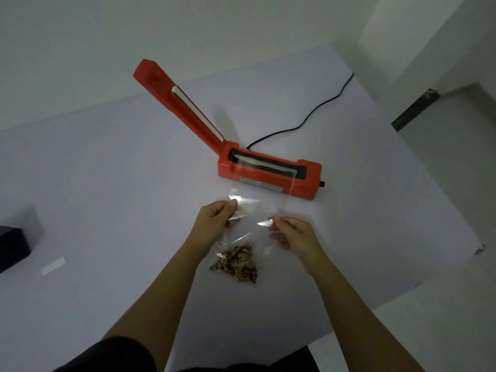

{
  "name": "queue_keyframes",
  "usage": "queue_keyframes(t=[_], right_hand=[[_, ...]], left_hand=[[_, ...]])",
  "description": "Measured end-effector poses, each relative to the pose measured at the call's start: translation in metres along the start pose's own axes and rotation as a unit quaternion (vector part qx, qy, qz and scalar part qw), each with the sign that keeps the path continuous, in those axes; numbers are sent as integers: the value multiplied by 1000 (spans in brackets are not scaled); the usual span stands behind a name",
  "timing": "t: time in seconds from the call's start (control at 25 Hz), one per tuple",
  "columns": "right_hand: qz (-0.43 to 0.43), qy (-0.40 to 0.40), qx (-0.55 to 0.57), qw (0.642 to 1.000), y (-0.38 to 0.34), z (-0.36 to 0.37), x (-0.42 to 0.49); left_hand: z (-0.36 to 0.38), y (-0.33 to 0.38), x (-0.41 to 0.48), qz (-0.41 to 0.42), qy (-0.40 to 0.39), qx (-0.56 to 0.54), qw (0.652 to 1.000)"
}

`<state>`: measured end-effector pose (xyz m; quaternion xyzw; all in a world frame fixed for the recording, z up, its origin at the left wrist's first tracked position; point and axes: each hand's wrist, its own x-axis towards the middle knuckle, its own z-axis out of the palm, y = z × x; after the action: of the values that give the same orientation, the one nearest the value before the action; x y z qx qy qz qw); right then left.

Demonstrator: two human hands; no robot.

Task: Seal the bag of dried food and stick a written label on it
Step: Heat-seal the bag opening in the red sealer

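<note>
A clear plastic bag (257, 210) lies on the white table, with brown dried food (237, 264) heaped at its near end. Its open far end rests across the sealing strip of an orange heat sealer (268, 171), whose lid arm (182, 103) stands raised to the upper left. My left hand (217, 217) pinches the bag's left edge. The bag's right edge is pinched by my right hand (292, 232). Both hands hold the bag between the food and the sealer.
A white blank label strip (53, 265) lies on the table at the left. A black box (12, 245) sits at the left edge. The sealer's black cord (316, 114) runs off the table's far right. The table edge (402, 288) falls away at right.
</note>
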<state>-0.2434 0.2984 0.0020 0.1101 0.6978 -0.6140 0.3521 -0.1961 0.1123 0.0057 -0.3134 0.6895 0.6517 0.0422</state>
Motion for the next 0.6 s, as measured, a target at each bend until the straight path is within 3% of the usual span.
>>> queue_keyframes(t=[0.2,0.6], right_hand=[[22,8,33,999,-6,-4,6],[-17,22,13,1000,-11,-10,8]], left_hand=[[5,5,6,-18,11,-21,1000],[10,3,11,1,3,-23,1000]])
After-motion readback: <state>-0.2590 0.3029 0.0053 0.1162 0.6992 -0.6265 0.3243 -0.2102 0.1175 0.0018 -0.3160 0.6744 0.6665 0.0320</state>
